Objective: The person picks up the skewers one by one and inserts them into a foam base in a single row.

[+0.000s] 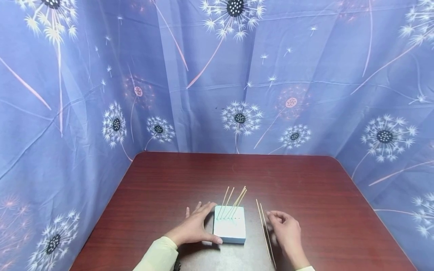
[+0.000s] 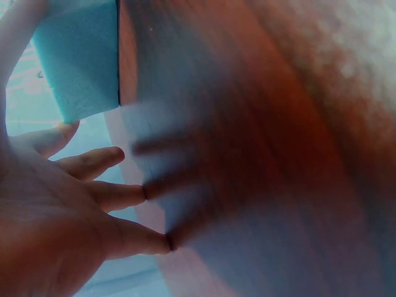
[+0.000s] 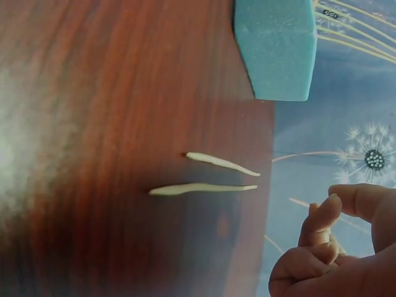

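A pale blue foam-like block sits on the table with several thin wooden sticks standing tilted in its top. My left hand holds the block at its left side, the thumb at the near corner and the index finger at the far one. In the left wrist view its other fingers spread away from the block. Two loose wooden sticks lie side by side to the right of the block. Beside them is my right hand, fingers curled and thumb meeting index finger, with nothing visible between them.
The dark red wooden table reaches back to a blue curtain printed with dandelions. The curtain also hangs along the left and right sides. A few small holes show in the block's top, right of the standing sticks.
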{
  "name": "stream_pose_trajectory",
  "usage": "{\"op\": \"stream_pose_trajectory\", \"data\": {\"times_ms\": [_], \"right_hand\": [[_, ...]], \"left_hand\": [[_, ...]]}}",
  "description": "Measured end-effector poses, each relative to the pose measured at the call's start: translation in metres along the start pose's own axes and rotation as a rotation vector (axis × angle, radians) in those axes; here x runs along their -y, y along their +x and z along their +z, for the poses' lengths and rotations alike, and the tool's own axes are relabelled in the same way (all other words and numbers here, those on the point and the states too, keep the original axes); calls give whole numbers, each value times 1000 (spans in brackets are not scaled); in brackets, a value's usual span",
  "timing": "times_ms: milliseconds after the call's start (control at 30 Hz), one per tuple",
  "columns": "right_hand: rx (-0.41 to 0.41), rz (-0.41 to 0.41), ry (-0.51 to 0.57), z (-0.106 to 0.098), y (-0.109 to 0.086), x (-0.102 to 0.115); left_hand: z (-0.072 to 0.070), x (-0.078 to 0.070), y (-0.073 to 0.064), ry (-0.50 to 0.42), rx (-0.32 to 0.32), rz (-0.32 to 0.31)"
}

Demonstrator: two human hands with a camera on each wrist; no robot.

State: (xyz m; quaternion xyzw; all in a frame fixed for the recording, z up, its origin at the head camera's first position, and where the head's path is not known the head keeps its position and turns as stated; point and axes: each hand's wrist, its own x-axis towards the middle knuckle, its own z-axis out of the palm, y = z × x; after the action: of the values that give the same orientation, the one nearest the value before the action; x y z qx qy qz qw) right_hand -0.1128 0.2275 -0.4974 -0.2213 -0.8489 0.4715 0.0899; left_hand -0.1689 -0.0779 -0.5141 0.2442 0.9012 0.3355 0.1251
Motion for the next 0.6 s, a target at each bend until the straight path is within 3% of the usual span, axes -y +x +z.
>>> {"op": "stream_pose_trajectory", "data": {"times_ms": [267,600], "right_hand": [[8,-4,-88,0,-1,-5],[34,21,-92,4,-1,-11]], "left_hand": [[0,0,-1,3,6,-11],[0,-1,0,5,5,-2]]}}
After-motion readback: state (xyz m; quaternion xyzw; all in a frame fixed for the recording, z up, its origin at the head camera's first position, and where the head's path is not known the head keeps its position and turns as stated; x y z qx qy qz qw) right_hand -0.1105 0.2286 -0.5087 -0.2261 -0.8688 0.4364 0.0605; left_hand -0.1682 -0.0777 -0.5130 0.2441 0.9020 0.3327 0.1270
